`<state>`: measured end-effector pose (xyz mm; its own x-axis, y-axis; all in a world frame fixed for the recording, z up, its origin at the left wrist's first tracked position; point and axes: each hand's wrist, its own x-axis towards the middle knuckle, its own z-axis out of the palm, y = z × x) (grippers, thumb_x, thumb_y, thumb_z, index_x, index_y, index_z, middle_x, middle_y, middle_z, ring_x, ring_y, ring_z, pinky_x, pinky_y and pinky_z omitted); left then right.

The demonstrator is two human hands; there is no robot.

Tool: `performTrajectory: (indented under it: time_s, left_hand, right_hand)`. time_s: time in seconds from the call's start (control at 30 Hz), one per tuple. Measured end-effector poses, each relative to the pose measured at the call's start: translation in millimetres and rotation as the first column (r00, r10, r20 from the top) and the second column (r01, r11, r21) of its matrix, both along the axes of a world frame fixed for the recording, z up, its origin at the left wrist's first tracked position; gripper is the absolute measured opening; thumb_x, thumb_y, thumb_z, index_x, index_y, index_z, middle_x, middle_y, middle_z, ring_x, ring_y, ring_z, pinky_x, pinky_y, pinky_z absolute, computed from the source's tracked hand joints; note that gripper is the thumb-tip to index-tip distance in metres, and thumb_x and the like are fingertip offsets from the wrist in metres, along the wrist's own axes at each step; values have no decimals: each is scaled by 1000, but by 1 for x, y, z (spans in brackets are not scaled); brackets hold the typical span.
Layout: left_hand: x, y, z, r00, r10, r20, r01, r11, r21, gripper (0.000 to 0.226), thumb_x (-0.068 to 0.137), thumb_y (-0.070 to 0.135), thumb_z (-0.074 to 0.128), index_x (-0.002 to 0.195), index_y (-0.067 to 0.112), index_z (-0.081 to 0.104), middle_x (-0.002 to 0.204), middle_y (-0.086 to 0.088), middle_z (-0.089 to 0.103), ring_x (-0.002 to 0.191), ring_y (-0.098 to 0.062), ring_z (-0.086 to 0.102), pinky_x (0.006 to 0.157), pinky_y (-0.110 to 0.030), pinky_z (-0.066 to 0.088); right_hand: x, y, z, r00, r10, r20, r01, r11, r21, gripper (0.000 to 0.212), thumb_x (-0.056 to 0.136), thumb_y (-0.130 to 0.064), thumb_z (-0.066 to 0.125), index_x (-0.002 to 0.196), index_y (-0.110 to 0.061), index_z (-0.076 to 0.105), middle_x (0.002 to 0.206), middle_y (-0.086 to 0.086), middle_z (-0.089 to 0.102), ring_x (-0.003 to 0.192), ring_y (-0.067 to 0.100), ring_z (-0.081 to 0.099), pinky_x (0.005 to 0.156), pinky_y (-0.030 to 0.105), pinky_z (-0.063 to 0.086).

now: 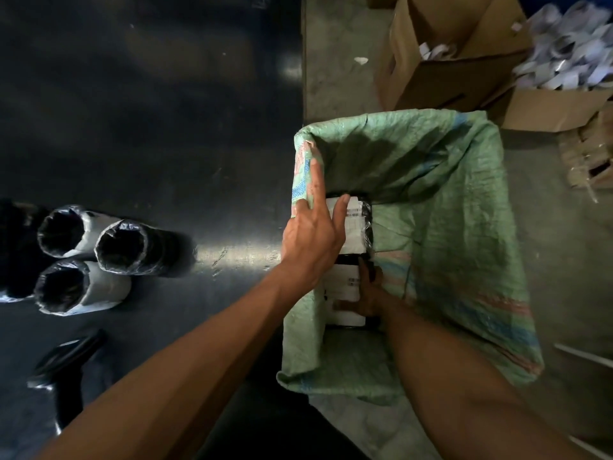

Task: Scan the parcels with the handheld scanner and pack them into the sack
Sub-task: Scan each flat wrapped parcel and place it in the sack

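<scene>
Deep in the sack [464, 200], the right hand [366, 302] is curling its grip round the nearer parcel [345, 287], thumb lying across the white label, and appears to be seating it at the bottom. The left hand [311, 237] is holding nothing: its fingers are lying straight, spreading the sack's left wall outward while the thumb is touching the farther parcel [353, 224]. The two parcels are lying end to end inside, touching or nearly so.

Outward on the dark bench [149, 111], three rolled parcels [99, 257] in black wrap are waiting in a tight cluster, ends facing up, well apart from the sack. The handheld scanner [63, 363] is lying on the bench near the left forearm, untouched.

So two parcels seem packed and at least three are remaining to be scanned and packed; a dark shape at the far left edge may be more, but it is too dim to tell. Two cardboard boxes [457, 61] are standing on the floor beyond the sack.
</scene>
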<state>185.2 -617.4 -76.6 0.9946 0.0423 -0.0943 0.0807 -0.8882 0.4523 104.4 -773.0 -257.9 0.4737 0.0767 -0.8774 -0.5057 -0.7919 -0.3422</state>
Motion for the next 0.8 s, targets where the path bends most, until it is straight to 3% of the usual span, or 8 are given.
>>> performTrajectory:
  time_s: [0.03,0.13,0.23,0.33,0.47,0.57,0.73,0.8]
  left_hand:
    - [1,1,-1,1000,-1,1,1,1000,3,77,104,55,34,162,18,-2,95,-22,62,71,-37,62,59,-38,40]
    - [0,3,-2,1000,-4,-14,3,1000,-13,77,104,55,33,161,21,-7,97,-21,61,73,-37,62,59,-37,39]
    - [-3,8,-3,1000,-7,-27,6,999,-41,76,104,54,33,159,25,-11,102,-20,60,76,-38,62,62,-40,42]
    - [-8,10,-4,998,-25,-52,21,997,-74,76,104,54,33,159,28,-14,109,-22,59,81,-40,63,66,-43,46]
    - [-7,7,-5,997,-48,-54,45,998,-42,77,105,54,33,160,23,-11,105,-22,59,79,-38,62,63,-38,40]
    - [-3,8,-7,998,-47,-50,45,998,-41,78,105,52,36,160,22,-11,103,-23,60,79,-40,63,68,-44,46]
    - [-2,16,-7,997,-65,-38,63,997,-39,78,105,49,38,160,18,-8,102,-26,61,76,-41,63,68,-46,51]
    - [-3,19,-2,996,-60,-73,52,993,-108,76,105,47,38,161,23,-7,107,-26,58,83,-44,63,74,-48,51]
  right_hand:
    - [2,3,2,997,74,-34,-75,997,-13,147,71,-59,86,153,-37,-34,159,18,-42,156,41,-6,124,54,21]
    - [-2,14,0,986,154,-59,-160,981,-106,167,54,-52,98,146,-44,-41,153,20,-49,153,49,12,117,58,34]
    - [-15,26,-7,992,122,27,-113,967,-228,165,56,-45,98,148,-45,-39,155,23,-45,148,52,24,112,59,37]
    - [-21,30,-12,987,117,109,-88,967,-241,161,60,-46,97,149,-44,-37,158,24,-41,146,53,24,110,60,37]
    - [-19,25,-9,984,151,94,-121,957,-263,160,60,-46,97,145,-48,-39,160,21,-38,147,51,23,109,59,38]
    - [-14,21,-4,984,162,71,-139,957,-254,164,55,-46,99,147,-49,-37,160,21,-39,147,51,27,110,59,41]
    - [7,19,20,977,212,-30,-212,944,-252,145,66,-64,86,153,-46,-28,161,18,-38,150,60,-3,117,70,22]
    - [17,19,36,985,174,3,-166,948,-270,134,72,-70,79,157,-44,-21,165,17,-31,151,57,-5,118,70,18]
